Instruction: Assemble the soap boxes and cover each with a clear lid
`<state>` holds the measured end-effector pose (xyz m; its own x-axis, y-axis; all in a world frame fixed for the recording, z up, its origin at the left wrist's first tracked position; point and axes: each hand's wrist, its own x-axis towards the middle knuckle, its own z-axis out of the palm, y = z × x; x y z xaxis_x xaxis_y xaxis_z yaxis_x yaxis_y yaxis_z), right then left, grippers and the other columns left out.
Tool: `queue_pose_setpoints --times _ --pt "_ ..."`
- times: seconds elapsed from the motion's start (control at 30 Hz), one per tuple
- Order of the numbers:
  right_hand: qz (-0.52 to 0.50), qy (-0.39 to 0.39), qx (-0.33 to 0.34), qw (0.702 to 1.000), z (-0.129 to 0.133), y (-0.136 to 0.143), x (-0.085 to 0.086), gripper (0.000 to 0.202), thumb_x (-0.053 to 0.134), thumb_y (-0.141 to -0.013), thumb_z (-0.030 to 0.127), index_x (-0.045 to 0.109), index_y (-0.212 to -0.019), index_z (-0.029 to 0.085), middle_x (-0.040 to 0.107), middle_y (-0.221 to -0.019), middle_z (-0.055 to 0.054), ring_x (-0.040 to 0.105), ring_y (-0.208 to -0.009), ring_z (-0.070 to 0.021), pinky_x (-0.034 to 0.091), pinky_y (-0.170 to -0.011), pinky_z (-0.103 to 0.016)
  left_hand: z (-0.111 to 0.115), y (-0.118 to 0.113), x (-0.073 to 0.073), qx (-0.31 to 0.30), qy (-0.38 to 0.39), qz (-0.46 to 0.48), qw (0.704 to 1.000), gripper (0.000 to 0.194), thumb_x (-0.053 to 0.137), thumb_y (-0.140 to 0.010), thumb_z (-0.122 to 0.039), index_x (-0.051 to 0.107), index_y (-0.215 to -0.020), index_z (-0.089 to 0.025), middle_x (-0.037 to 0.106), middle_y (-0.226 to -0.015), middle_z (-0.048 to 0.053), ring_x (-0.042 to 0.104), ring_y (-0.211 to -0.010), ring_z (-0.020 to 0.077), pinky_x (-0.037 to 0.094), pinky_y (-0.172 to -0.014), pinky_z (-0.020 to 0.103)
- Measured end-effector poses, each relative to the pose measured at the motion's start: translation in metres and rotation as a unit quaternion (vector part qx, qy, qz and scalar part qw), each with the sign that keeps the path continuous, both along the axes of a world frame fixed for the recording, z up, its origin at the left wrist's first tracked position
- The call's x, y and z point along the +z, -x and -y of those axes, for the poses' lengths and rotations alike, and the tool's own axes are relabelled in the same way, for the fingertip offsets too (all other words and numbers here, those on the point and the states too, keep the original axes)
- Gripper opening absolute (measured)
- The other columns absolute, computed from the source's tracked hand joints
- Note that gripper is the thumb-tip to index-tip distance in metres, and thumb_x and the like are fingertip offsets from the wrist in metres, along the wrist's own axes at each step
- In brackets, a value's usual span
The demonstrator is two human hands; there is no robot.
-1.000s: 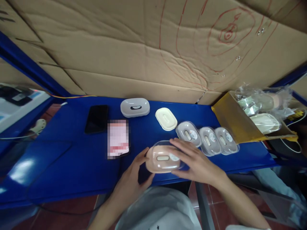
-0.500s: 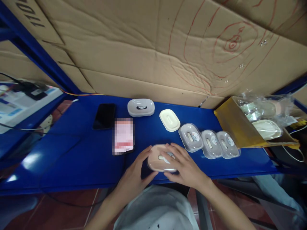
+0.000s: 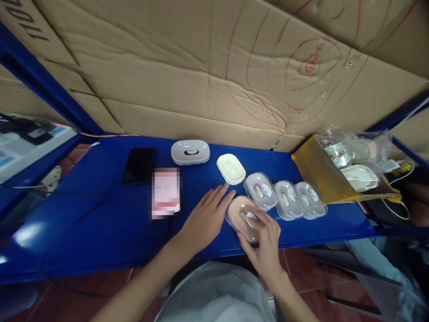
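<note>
My right hand grips the near right end of a pinkish oval soap box with a clear lid and a round sticker. The box lies slanted on the blue table. My left hand is open beside it, fingers stretched toward a cream oval tray; whether the fingertips touch the tray I cannot tell. To the right, three grey boxes of the same shape stand side by side: the nearest grey box, a middle one and a right one. Farther back sits a whitish oval box with a dark oval slot.
At the left lie a black phone and a device with a blurred screen. A cardboard bin with plastic-wrapped parts stands at the right. Cardboard walls off the back. Part of another person shows at the right.
My left hand has let go of the pinkish soap box and moved up toward the cream tray. My right hand has shifted the box rightward and turned it, close to the grey boxes.
</note>
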<state>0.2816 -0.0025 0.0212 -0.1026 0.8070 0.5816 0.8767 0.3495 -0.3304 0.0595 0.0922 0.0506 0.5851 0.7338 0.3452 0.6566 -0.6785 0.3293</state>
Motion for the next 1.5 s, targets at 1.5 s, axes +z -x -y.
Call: queue_pose_setpoints --times 1.5 --pt "0.178 0.076 0.231 0.953 -0.242 0.088 0.055 0.020 0.059 -0.111 0.018 0.077 -0.118 0.015 0.080 -0.124 -0.015 0.071 -0.122 -0.0286 0.042 -0.118 -0.050 0.087 0.039 -0.019 0.072 -0.083 0.031 0.994 0.030 0.052 -0.107 -0.013 0.066 -0.132 -0.020 0.070 -0.142 0.013 0.064 -0.138 0.0322 0.054 -0.113 0.055"
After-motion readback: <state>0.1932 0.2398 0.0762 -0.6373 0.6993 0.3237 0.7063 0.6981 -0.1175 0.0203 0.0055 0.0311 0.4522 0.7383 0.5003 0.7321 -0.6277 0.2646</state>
